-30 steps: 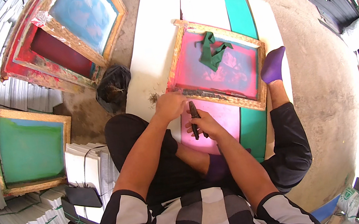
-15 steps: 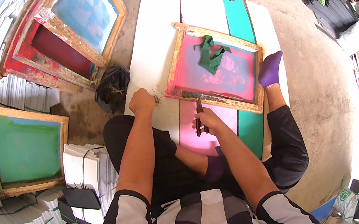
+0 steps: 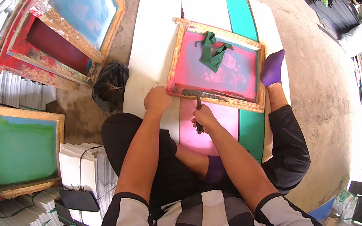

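A wooden screen printing frame (image 3: 231,98) with pink and bluish mesh lies tilted across the boards in front of me. A crumpled dark green cloth strip (image 3: 213,54) rests on its mesh. My left hand (image 3: 158,99) is closed at the frame's near left corner, fingers curled; anything in them is hidden. In my right hand (image 3: 204,117) are dark pliers (image 3: 199,119), gripped by the handles, their tip up at the frame's near edge. The pink board (image 3: 188,128) lies beneath that hand.
White boards (image 3: 145,46) and a green board (image 3: 242,20) support the frame. My purple-socked foot (image 3: 274,69) is at its right side. To the left are a black plastic bag (image 3: 111,86), a green-meshed frame (image 3: 64,133), leaning frames (image 3: 121,7) and tied stacks of white sheets (image 3: 77,167).
My left hand has moved right and slightly up to the frame's corner, over where small dark bits lay. My right hand with the pliers has shifted slightly left and up.
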`<state>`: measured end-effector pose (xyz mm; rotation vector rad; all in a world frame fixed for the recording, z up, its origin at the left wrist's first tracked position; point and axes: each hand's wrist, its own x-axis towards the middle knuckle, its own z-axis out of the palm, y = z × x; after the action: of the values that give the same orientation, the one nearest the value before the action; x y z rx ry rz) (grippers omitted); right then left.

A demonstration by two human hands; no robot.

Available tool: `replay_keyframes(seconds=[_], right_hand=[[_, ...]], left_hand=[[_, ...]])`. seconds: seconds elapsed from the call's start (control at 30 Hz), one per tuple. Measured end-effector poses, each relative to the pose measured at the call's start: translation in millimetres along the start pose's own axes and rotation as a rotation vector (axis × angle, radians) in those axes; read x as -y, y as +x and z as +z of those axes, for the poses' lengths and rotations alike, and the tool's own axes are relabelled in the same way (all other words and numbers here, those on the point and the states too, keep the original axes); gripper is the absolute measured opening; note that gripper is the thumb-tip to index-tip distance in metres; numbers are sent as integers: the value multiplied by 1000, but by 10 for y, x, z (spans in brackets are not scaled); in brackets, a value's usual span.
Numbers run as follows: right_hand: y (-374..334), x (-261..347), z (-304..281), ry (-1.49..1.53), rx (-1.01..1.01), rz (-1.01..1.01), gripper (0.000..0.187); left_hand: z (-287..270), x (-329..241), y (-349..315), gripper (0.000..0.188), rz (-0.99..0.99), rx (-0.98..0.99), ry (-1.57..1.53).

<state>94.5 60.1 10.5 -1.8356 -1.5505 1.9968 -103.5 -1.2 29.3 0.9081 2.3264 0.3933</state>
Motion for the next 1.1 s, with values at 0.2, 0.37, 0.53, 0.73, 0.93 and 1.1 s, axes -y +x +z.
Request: replay_keyframes(seconds=[0.2,0.37,0.53,0.73,0.93,1.1], right_hand=[[-38,7,47,-155,-139,-67,9],[-26,-62,15,-159,-106,-136,6],[94,-235,-27,147,62,-131,12],[-38,-241,-96,401,262,-76,21],[-222,-141,38,191,355,-160,24],[-246,-66,41,152,397,-144,29]], left_hand=[[18,-22,-25,32,11,-9,-19],[0,-39,-32,29,-9,2,-37],[23,2,-47,26,40,-46,-75],[96,1,-114,30,21,-151,122],[168,-25,-220,24,613,-176,-13],[232,-63,-205,17,649,-115,106]])
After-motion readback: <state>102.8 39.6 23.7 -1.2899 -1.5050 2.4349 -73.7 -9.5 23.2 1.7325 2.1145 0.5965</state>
